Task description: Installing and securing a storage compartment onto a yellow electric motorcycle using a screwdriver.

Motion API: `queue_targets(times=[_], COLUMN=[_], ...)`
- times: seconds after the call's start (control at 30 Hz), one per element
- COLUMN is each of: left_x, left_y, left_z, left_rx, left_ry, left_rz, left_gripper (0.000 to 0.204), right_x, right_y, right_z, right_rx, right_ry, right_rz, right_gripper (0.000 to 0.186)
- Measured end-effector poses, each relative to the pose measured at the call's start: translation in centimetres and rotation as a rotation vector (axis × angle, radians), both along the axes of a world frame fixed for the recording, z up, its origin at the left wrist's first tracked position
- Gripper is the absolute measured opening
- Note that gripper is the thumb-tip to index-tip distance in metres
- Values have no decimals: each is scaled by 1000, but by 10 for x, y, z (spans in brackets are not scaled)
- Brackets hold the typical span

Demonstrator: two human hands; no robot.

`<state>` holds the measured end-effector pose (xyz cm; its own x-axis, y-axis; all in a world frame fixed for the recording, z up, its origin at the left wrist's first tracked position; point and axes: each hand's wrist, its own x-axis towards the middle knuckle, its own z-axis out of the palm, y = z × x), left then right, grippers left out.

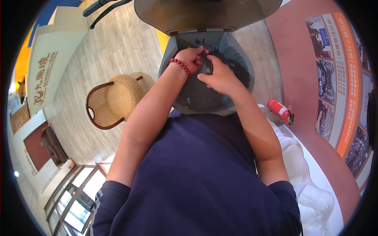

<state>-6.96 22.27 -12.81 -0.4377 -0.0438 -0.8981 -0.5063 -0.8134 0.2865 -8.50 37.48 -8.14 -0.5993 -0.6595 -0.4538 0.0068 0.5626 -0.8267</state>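
Observation:
Both of my hands are inside a grey tub-shaped machine (179,103) with its dark see-through lid (208,15) raised. My left hand (190,58), a red bead bracelet (180,65) at its wrist, is closed, with its fingertips pinching at a slim dark piece (207,65). My right hand (221,77) comes in from the other side, its thumb and forefinger curled around that same piece. What kind of part it is I cannot make out. Beside my right hand, a dark ribbed ring (241,70) lines the tub's right wall. A small pale bit (188,100) lies on the tub's floor.
On the wooden floor to the left stands a woven wicker chair (120,98). A red fire extinguisher (280,111) is to the right, near a reddish wall (295,78) with photo panels. White sculpted shapes (311,188) rise close to my right elbow.

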Motion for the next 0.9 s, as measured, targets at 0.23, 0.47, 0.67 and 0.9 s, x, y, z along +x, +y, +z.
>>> queue_targets(times=[0.23,0.47,0.67,0.9], left_x=[5,-3,-5,0], left_y=[-1,-1,2,4], left_z=[5,-1,7,5], left_rx=[-14,8,-11,24], left_ry=[121,48,73,157], left_rz=[-19,62,69,-40], left_gripper=[14,12,15,18], right_x=[1,3,13,6], right_y=[-4,1,-7,3], right_z=[-14,0,-25,-20], right_rx=[-383,-229,-1,-468], right_ry=[-824,-813,324,-1207], right_rz=[-524,-494,-150,-654], right_gripper=[48,31,25,26])
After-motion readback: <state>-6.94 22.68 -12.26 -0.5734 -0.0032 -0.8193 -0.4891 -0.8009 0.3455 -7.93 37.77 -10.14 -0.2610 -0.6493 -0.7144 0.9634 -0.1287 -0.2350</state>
